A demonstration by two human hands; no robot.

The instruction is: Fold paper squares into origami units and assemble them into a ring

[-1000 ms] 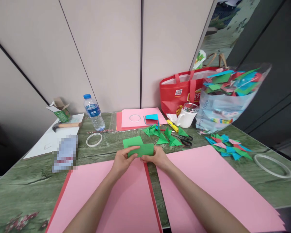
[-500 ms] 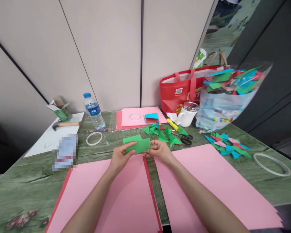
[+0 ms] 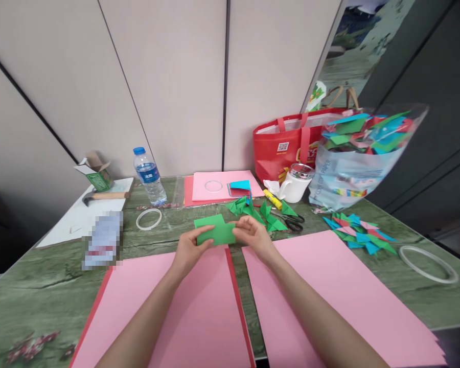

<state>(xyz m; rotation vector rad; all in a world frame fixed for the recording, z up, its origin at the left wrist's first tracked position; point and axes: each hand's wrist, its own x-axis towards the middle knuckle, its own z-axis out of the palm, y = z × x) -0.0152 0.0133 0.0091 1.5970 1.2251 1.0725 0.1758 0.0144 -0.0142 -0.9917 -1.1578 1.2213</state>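
Green worktop: your left hand and right hand, nearly closed, pinch green paper; uneven tugging could crease it.

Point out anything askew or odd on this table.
The right pink stack looks askew: its sheet corners fan out unevenly at the near right. The box behind the hammer gapes open, flaps splayed. I see no spill.

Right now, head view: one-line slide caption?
Left hand holds a small green paper, right hand at its edge, above a green table with pink sheets.
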